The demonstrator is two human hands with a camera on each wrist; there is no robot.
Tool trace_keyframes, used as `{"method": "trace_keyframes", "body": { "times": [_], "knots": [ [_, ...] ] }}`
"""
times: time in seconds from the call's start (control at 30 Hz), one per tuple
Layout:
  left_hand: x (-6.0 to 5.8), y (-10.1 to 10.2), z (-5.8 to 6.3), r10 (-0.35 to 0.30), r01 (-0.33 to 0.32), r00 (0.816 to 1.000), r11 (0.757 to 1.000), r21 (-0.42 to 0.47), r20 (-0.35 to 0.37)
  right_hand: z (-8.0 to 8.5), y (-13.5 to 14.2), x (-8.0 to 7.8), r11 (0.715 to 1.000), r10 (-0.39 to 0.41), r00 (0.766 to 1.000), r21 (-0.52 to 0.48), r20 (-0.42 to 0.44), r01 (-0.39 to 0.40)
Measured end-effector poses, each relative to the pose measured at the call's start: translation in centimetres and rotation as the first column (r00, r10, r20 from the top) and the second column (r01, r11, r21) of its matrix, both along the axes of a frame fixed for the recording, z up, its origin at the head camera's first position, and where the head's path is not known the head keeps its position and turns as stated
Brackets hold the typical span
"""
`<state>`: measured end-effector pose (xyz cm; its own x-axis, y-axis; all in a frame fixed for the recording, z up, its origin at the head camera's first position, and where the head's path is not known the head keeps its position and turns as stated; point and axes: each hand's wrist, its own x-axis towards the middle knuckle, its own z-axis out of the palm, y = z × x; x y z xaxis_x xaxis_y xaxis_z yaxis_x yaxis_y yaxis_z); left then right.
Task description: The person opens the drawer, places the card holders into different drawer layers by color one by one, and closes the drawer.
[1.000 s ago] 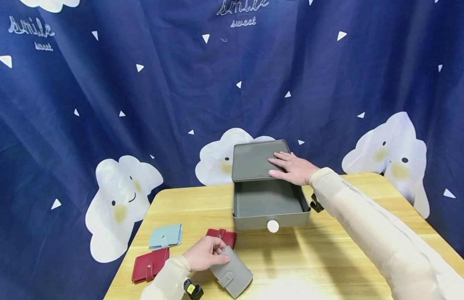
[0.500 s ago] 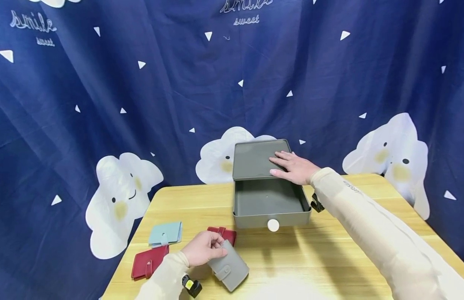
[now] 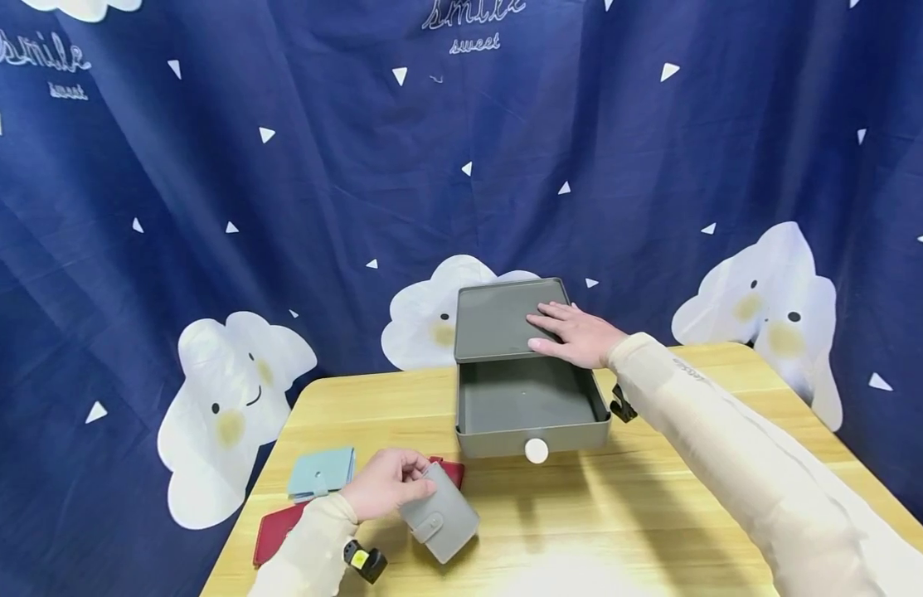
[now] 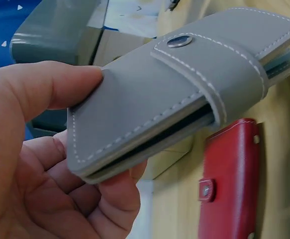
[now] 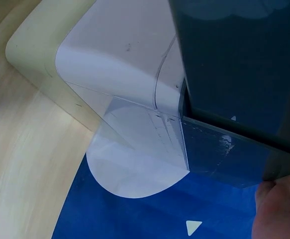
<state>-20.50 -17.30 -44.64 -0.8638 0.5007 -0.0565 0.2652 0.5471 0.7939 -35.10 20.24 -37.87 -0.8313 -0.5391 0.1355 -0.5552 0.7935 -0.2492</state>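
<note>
My left hand point(image 3: 386, 482) pinches a grey snap-strap wallet point(image 3: 444, 518) by one corner, thumb on top and fingers beneath. In the left wrist view the grey wallet point(image 4: 130, 112) appears tilted above the tabletop, its strap fastened with a metal snap. My right hand point(image 3: 576, 336) rests with spread fingers on the lid-like top of a grey drawer box point(image 3: 491, 322). Below that top, the drawer point(image 3: 498, 441) is pulled out toward me, with a round white knob point(image 3: 536, 451) and nothing inside. One red wallet point(image 3: 454, 471) lies partly hidden behind the grey one.
On the left of the wooden table point(image 3: 655, 514) lie a light blue wallet point(image 3: 319, 473) and a second red wallet point(image 3: 273, 531), which my left sleeve partly covers. A dark blue curtain point(image 3: 342, 166) with clouds hangs behind the table.
The grey wallet in my left hand has risen and shifted a little left, away from me. It now covers more of the red wallet behind. My right hand stays on the box.
</note>
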Motion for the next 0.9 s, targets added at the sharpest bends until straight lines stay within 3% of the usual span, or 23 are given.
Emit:
{"method": "trace_keyframes", "body": {
  "times": [0.47, 0.67, 0.9],
  "knots": [
    [0.0, -1.9, 3.1, 0.127, -0.123, 0.990, 0.991, 0.059, -0.058, 0.0, -0.1, 0.2, 1.000, -0.003, 1.000, -0.013, 0.002, 0.003],
    [0.1, -2.7, 4.7, 0.229, -0.222, 0.965, 0.973, 0.061, -0.128, 0.1, -0.1, 0.3, 1.000, -0.005, 1.000, -0.021, 0.004, 0.005],
    [0.3, -3.2, 6.0, 0.359, -0.341, 0.925, 0.929, 0.145, -0.126, 0.1, -0.2, 0.3, 1.000, 0.003, 1.000, -0.017, -0.012, -0.003]
  ]
}}
